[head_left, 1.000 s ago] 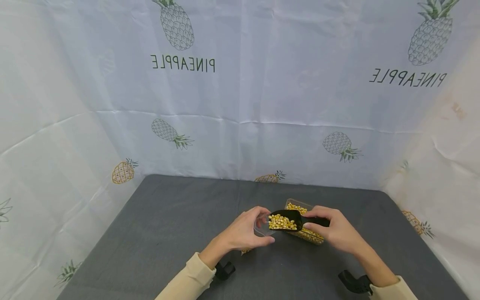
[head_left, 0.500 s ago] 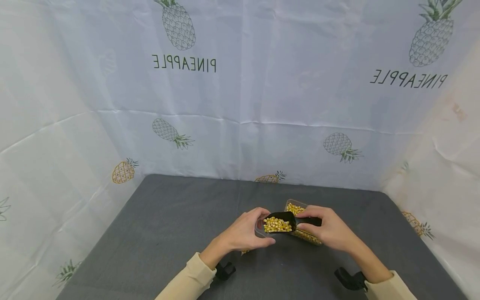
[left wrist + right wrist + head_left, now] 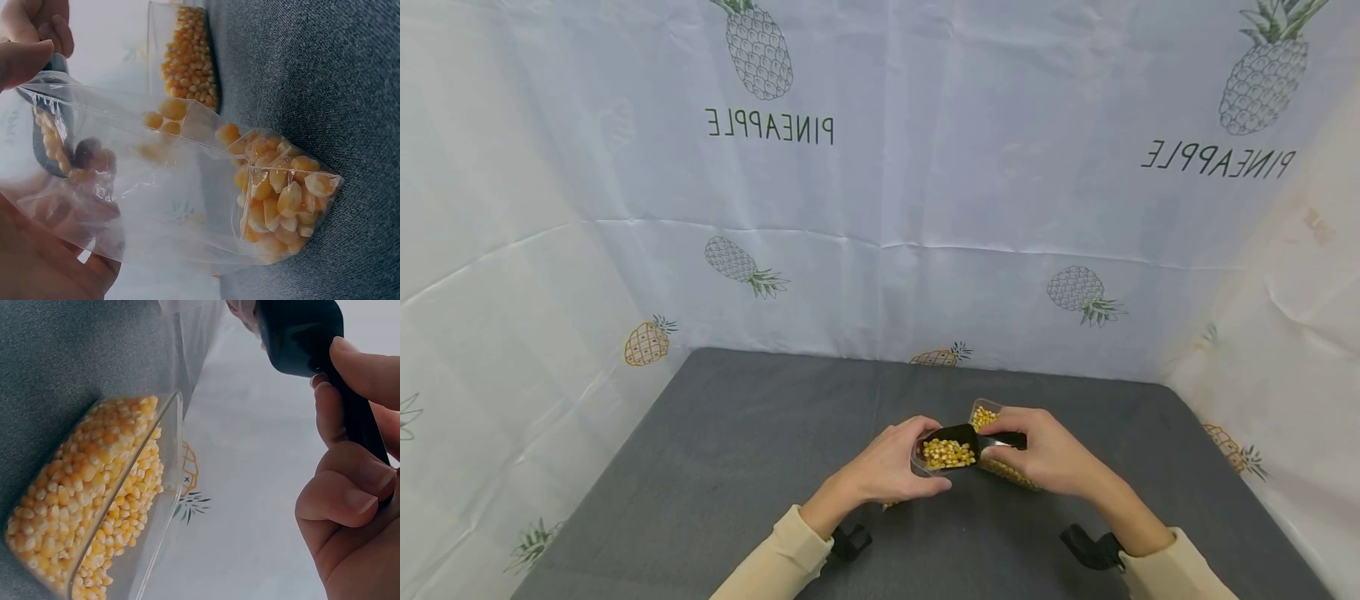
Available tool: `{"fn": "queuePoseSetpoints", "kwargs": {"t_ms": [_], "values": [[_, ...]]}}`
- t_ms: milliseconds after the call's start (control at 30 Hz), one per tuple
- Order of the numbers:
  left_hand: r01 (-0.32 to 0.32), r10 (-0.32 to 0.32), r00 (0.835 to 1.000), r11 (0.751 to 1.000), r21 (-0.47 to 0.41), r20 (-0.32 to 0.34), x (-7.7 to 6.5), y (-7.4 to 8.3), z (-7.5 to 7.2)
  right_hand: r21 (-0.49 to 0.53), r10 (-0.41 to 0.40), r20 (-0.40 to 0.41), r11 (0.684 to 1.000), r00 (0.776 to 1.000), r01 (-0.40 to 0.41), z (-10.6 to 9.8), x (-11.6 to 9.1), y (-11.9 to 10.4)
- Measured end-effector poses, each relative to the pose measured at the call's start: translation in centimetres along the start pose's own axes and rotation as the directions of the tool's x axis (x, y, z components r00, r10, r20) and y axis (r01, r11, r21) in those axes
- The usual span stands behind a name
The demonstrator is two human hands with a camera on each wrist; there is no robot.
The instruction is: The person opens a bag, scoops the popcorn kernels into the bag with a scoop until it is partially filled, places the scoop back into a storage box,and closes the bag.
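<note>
My left hand (image 3: 887,462) holds a clear plastic bag (image 3: 169,219) by its mouth, thumb and fingers curved around the opening. Corn kernels (image 3: 281,200) fill the bag's bottom corner, which is at the dark cloth, and a few more kernels show higher up inside it. In my right hand (image 3: 1048,450) is the handle of a black scoop (image 3: 958,433), gripped between thumb and fingers. The scoop's front reaches into the bag's mouth, tilted, with corn (image 3: 947,454) still in it. Beyond the scoop stands a clear container (image 3: 179,406) of corn, partly hidden by my right hand.
A dark grey cloth (image 3: 775,433) covers the table. White curtains (image 3: 880,183) printed with pineapples hang behind and at both sides. Black straps with mounts (image 3: 852,543) sit at my wrists.
My right hand has moved left with the scoop, whose front has gone further into the bag's mouth and tipped downward. My left hand has stayed almost still.
</note>
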State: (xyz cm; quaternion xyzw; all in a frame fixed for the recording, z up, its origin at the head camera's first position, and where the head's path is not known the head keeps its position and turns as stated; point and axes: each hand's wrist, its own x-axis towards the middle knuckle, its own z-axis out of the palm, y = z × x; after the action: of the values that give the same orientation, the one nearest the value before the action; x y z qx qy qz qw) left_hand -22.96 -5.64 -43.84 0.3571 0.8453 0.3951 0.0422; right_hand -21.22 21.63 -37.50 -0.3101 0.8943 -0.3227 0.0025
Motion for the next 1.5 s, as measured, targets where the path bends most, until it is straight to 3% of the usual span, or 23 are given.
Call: {"fn": "queuePoseSetpoints", "kwargs": {"t_ms": [733,1000,1500], "values": [[-0.016,0.015,1.0,0.999,-0.036,-0.008,0.1,-0.1,0.1,-0.126,-0.104,0.05,0.986,0.993,0.11,0.7,1.3,-1.7],[0.009,-0.009,1.0,0.999,-0.03,0.0,0.1,-0.1,0.1,-0.1,-0.076,0.03,0.992,0.997,0.078,0.4,0.7,-1.2],[-0.005,0.004,1.0,0.999,-0.042,-0.006,0.1,-0.3,0.3,-0.025,-0.031,-0.065,0.999,0.997,0.029,-0.3,-1.4,0.3]]}}
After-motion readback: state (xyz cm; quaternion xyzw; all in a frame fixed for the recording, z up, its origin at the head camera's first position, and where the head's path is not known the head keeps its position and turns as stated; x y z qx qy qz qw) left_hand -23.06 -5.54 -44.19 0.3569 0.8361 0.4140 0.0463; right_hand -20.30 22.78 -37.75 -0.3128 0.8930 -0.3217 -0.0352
